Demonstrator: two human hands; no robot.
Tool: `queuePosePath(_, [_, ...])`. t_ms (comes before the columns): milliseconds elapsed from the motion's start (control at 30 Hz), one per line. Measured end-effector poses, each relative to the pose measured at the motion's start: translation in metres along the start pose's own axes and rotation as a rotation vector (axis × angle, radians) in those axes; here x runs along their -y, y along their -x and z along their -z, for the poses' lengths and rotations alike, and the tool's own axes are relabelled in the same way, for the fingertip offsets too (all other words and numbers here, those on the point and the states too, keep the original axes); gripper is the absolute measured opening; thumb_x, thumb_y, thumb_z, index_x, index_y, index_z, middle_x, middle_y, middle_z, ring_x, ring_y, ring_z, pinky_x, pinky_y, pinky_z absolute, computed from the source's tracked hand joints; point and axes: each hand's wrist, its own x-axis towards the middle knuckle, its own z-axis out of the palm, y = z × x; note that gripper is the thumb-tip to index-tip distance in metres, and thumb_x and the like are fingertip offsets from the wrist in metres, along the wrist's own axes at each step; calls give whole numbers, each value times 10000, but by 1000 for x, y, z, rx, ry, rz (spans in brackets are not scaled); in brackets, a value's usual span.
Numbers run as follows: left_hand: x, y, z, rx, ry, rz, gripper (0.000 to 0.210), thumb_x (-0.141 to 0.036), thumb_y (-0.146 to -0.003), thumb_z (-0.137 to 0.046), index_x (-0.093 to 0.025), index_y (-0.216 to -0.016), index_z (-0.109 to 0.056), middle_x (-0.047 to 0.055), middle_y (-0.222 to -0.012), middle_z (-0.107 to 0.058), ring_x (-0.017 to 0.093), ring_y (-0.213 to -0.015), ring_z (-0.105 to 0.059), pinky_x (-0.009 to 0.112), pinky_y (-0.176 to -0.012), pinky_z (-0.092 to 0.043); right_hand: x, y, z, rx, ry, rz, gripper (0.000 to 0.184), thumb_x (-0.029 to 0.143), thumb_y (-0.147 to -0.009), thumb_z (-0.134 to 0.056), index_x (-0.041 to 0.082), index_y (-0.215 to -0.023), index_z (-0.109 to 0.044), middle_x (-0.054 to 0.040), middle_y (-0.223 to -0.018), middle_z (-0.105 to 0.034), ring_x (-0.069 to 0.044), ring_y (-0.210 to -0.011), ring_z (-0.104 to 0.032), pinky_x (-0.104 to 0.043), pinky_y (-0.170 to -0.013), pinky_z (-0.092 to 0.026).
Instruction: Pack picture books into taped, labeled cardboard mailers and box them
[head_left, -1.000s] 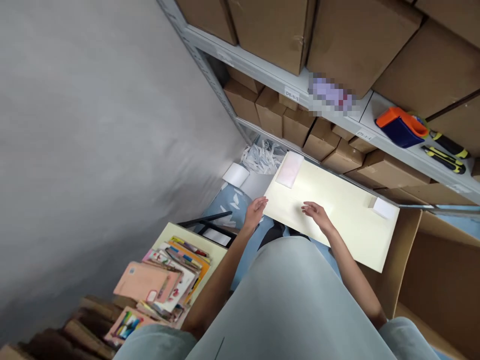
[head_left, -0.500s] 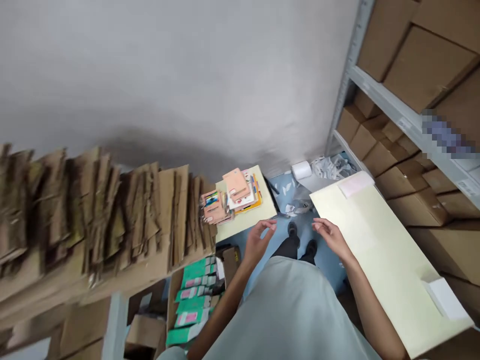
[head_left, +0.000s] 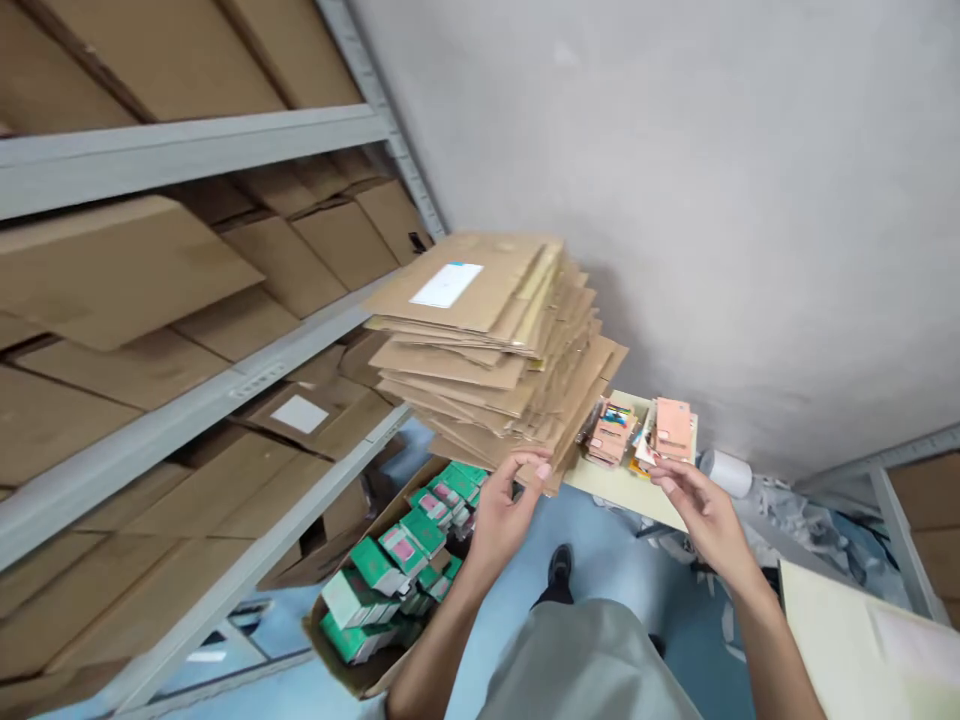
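My left hand is raised in front of a tall stack of flat cardboard pieces. Its fingers curl loosely with the thumb apart, and nothing shows in it; whether it touches the lowest cardboard I cannot tell. My right hand hovers at the near edge of a pale yellow table, thumb and fingers apart, holding nothing visible. Pink packets lie on that table just beyond it, beside another pink bundle with a colourful print. A white label sits on top of the cardboard stack.
At left, grey metal shelves hold many cardboard boxes. Below my left arm, an open carton contains green boxes. A white roll and crumpled plastic lie by the wall. Another pale table stands at right.
The view has swung left: the left shelves and cardboard stack have come into fuller view, while the right shelf has mostly gone out. My hands remain raised and apart.
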Motion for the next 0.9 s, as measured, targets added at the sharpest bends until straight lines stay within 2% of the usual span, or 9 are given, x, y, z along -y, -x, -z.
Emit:
queuePosePath(100, [5,-30,65,-124,-15,-35,250,-556,-986,-705,-312,-944,-742,89,-1160,-813,311,-1180,-760,492,-1079,-599,37,-48,-69,75,57,118,390,610,-1034,-691,284,-1206,-816,-121,-1217,-845,-313,-1142,-809,-465,-988,-677])
queuePosePath(200, [8,-64,116,-225,-35,-102,280,-575,-1004,-682,-302,-1010,-741,110,-1194,-796,307,-1223,-744,505,-1125,-589,71,-87,-130,95,132,240,363,565,-1067,-657,274,-1226,-805,-110,-1222,-835,-282,-1112,-804,-443,-980,-665])
queuePosePath(300, [6,-102,149,-310,-55,-202,311,-564,-1025,-666,-279,-1132,-730,120,-1314,-752,284,-1318,-708,481,-1183,-566,103,-117,-175,68,239,404,321,511,-1092,-635,280,-1257,-785,-97,-1261,-814,-267,-1127,-782,-444,-1010,-640])
queuePosePath(400, [10,-144,172,-371,-90,-286,326,-507,-1033,-669,-262,-1244,-710,118,-1446,-695,266,-1405,-660,449,-1223,-534,128,-143,-207,11,364,592,301,457,-1116,-608,274,-1299,-760,-104,-1299,-791,-279,-1216,-742,-469,-1082,-598])
queuePosePath(533, [30,-202,198,-556,-143,-273,404,-408,-1011,-680,-232,-1375,-675,144,-1523,-654,271,-1452,-621,433,-1255,-495,139,-173,-236,-70,587,729,361,471,-1115,-609,239,-1365,-728,-136,-1276,-770,-316,-1182,-699,-495,-1056,-577])
queuePosePath(600, [45,-227,210,-561,-198,-200,472,-390,-985,-704,-214,-1421,-666,161,-1526,-664,294,-1468,-609,446,-1284,-461,137,-185,-246,-98,687,738,377,487,-1112,-609,231,-1360,-733,-141,-1223,-762,-328,-1118,-678,-493,-1002,-574])
queuePosePath(667, [58,-246,217,-503,-250,-140,515,-390,-956,-733,-198,-1431,-676,175,-1511,-687,330,-1471,-610,481,-1305,-435,133,-193,-252,-130,752,733,371,488,-1116,-599,229,-1335,-748,-141,-1174,-748,-330,-1075,-657,-484,-971,-565])
queuePosePath(767, [70,-260,220,-464,-283,-124,539,-408,-935,-755,-192,-1426,-697,178,-1488,-715,362,-1451,-629,522,-1305,-437,128,-198,-257,-185,803,707,384,511,-1109,-611,234,-1326,-764,-137,-1136,-729,-328,-1054,-639,-471,-949,-560])
queuePosePath(900, [60,-257,214,-543,-279,-191,466,-428,-946,-748,-210,-1359,-754,157,-1438,-751,345,-1417,-658,514,-1297,-454,125,-197,-253,-167,781,720,354,465,-1129,-591,271,-1346,-793,-116,-1112,-750,-303,-1022,-657,-443,-915,-577])
